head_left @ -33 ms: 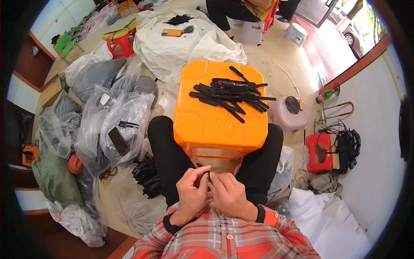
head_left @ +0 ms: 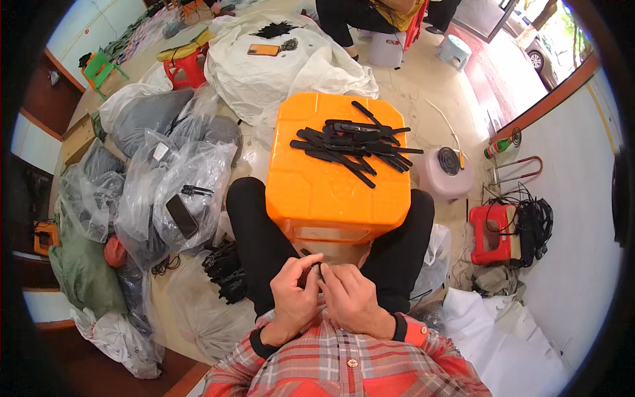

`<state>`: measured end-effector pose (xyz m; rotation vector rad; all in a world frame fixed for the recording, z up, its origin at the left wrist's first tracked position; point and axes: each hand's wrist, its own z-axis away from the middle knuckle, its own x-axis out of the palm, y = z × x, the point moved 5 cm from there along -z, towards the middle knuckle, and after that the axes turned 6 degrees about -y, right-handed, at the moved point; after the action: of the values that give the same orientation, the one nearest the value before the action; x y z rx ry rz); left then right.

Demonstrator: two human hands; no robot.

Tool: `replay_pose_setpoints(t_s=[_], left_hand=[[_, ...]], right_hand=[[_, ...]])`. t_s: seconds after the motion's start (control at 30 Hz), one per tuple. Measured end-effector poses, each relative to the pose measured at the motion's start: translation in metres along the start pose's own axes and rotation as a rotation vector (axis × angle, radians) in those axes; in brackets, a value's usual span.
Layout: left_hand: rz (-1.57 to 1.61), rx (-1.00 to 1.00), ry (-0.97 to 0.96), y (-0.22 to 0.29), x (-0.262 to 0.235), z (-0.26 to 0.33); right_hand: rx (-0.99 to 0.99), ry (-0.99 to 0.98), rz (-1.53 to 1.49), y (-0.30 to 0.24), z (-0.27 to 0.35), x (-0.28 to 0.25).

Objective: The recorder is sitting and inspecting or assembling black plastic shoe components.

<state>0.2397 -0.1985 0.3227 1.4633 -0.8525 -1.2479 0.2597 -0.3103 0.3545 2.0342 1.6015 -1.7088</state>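
Left hand (head_left: 296, 298) and right hand (head_left: 352, 298) pinch what looks like a small black part (head_left: 311, 274) below the orange crate (head_left: 337, 185).

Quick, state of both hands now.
Left hand: closed on a small dark piece.
Right hand: fingers curled, touching the same piece.

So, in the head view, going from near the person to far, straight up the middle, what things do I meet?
Left hand and right hand together on a small dark piece → orange stool → pile of black strips on it → white sack → orange phone
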Motion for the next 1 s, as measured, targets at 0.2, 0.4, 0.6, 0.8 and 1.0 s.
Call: replay_pose_setpoints(t_s=[0.2,0.4,0.6,0.8,1.0], left_hand=[[-0.030,0.080,0.050,0.013,0.001,0.001],[-0.108,0.154,0.106,0.018,-0.001,0.010],[0.096,0.024,0.044,0.008,0.003,0.006],[0.086,0.055,0.085,0.015,0.002,0.012],[0.052,0.128,0.148,0.018,-0.001,0.015]], right_hand=[[-0.051,0.066,-0.063,0.003,0.001,-0.007],[-0.136,0.104,-0.129,0.002,-0.001,-0.011],[-0.139,0.099,-0.117,0.000,0.003,-0.013],[-0.190,0.090,-0.088,-0.001,0.005,-0.015],[-0.239,0.112,-0.096,-0.005,0.008,-0.018]])
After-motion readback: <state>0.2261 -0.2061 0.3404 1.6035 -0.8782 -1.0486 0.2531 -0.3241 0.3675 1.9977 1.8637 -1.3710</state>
